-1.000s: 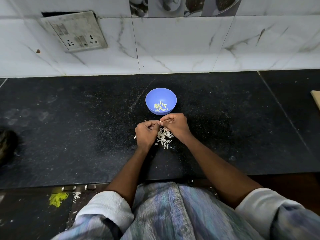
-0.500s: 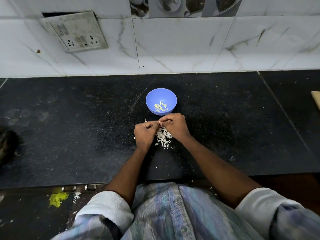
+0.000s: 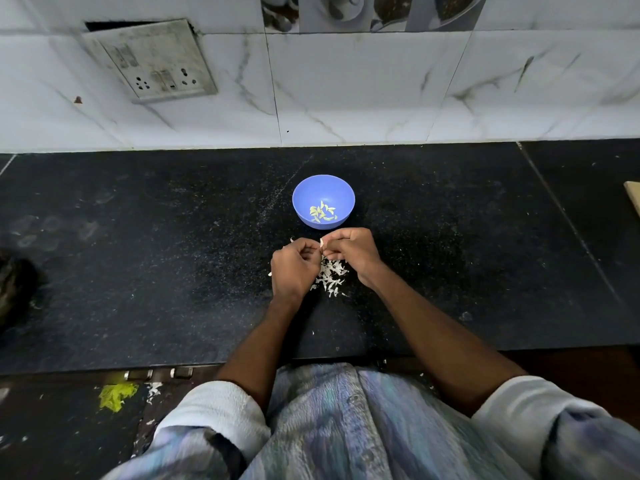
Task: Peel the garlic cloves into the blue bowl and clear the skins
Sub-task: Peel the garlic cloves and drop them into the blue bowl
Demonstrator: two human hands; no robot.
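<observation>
Peeling step: left hand (image 3: 294, 268) and right hand (image 3: 349, 252) both curled, pinching one garlic clove (image 3: 321, 242) above skins (image 3: 330, 277). Next: drop it into blue bowl (image 3: 304, 192).

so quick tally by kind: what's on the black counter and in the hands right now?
Blue bowl: 1
Batch of peeled cloves in the bowl: 1
Pile of skins: 1
Clove pinched between left hand and right hand: 1
Hands: 2
Total: 6
</observation>
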